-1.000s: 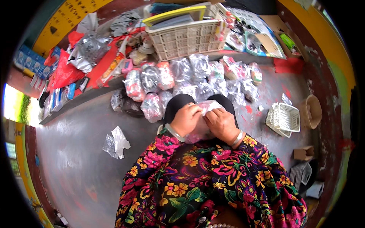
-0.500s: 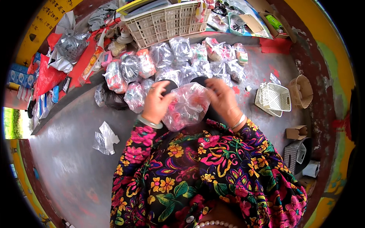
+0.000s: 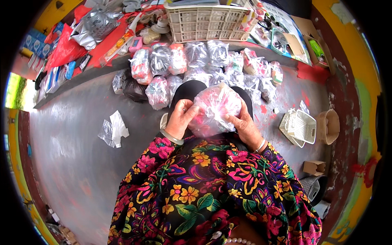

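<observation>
Between my hands, above my lap, is a clear plastic bag point(image 3: 215, 107) tied with a knot, with pink, red and white contents I cannot make out. My left hand point(image 3: 182, 118) grips its left side, thumb laid on the plastic. On the opposite side my right hand point(image 3: 243, 125) holds it too, its thumb near the knot and the fingers behind. Ahead of my knees, similar tied bags point(image 3: 157, 92) crowd together on the floor, some with dark contents, others red and white. A black bag point(image 3: 134, 89) sits at their left end.
A cream plastic crate point(image 3: 204, 22) stands on the raised ledge beyond the bags. White baskets point(image 3: 300, 127) and a brown woven basket point(image 3: 328, 126) are at the right, above a small cardboard box point(image 3: 314, 168). Loose plastic bags point(image 3: 114, 130) lie on the floor at left.
Both hands, apart from the knot before with fingers raised, have come down onto the bag's sides and now grip it. The bag has shifted slightly right and up. My view has shifted too.
</observation>
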Motion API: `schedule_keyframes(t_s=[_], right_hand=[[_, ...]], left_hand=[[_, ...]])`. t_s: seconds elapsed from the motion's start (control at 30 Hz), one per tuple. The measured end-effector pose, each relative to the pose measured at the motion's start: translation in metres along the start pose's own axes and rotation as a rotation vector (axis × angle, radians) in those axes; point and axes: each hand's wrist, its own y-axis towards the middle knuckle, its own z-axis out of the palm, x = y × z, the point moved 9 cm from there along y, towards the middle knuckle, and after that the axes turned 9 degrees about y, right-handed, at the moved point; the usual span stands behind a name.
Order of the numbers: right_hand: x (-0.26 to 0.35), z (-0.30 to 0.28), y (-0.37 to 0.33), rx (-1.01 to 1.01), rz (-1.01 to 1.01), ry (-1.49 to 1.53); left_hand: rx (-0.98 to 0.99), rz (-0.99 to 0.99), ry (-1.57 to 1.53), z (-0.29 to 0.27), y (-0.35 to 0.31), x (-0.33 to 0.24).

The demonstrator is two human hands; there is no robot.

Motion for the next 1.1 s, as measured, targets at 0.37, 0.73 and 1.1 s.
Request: schedule_keyframes(t_s=[0.37, 0.73, 1.1], right_hand=[[0.031, 0.048, 0.053, 0.081, -0.078, 0.158], [0.003, 0.0, 0.076, -0.038, 0.038, -0.141], [-0.019, -0.016, 0.074, -0.059, 0.163, -0.197]], left_hand=[[0.192, -0.006, -0.394, 0.004, 0.001, -0.1], [-0.37, -0.058, -0.635, -0.177, -0.012, 0.016], [-0.446, -0.157, -0.741, -0.237, 0.042, 0.19]])
